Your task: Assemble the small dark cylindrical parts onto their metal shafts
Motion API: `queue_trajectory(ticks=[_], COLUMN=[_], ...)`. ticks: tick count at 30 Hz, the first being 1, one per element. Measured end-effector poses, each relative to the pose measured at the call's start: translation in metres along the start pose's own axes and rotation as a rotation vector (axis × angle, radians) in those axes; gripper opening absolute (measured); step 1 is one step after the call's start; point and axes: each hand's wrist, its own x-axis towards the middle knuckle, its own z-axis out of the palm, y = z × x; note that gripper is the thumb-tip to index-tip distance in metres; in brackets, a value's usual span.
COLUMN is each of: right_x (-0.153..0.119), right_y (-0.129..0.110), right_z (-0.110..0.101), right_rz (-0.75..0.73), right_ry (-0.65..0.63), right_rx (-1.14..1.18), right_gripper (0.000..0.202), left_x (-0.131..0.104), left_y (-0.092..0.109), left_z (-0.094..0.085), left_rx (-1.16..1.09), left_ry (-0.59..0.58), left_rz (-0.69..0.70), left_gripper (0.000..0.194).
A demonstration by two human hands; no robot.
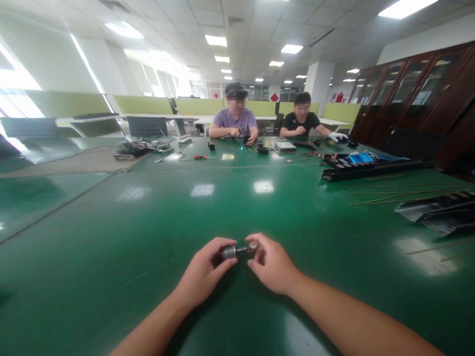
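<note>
Head view takes in a wide green bench (148, 222), glossy with reflections of the ceiling lights, which fills most of the lower part and runs away to the far side. Along the right wall stands a dark red-brown cabinet (401, 94) with glass doors, and yellow-green partitions (200, 107) cross the back of the room. Two people sit at the far edge: one in a purple shirt (233, 120), with both hands on a small dark object, and to the right of that person one in a black shirt (301, 122), whose white-gloved hand rests near some dark items. A greyish-brown sheet (81, 160) lies at the far left, and a long black rail (374, 169) lies at the right with a bright blue piece (360, 157) on it. Nearer, thin rods (393, 200) and channel-shaped metal parts (438, 212) lie by the right edge. A pale box (285, 147) sits in front of the black-shirted person. Close by, the left hand (206, 267) pinches a metal cylinder (229, 252) between thumb and fingers, at the near middle of the bench. The right hand (272, 262) curls around the free end of the cylinder's thin shaft (243, 249), its thumb apart from the forefinger; whether its fingers grip the tip, I cannot tell. Far off lies a red-handled screwdriver (200, 157).
</note>
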Motion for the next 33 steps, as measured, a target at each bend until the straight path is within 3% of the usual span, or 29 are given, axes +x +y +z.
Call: queue_trajectory(ticks=[4, 10, 13, 33], right_x=[-0.003, -0.004, -0.004, 0.0], right_y=[-0.003, -0.008, -0.009, -0.007], right_z=[-0.001, -0.003, -0.003, -0.002], right_rz=[-0.023, -0.075, -0.101, -0.056], right_ry=[-0.003, -0.006, -0.002, -0.045], right_rx=[0.001, -0.076, -0.084, -0.018], right_gripper=[0.047, 0.025, 0.023, 0.018], left_x=[-0.002, -0.003, -0.003, -0.004], left_y=[0.002, 0.007, 0.009, 0.006], left_z=[0.001, 0.002, 0.002, 0.006], left_rx=[0.035, 0.065, 0.089, 0.126], left_ry=[-0.025, -0.095, -0.102, -0.057], left_rz=[0.093, 0.143, 0.165, 0.101], left_gripper=[0.023, 0.022, 0.022, 0.021])
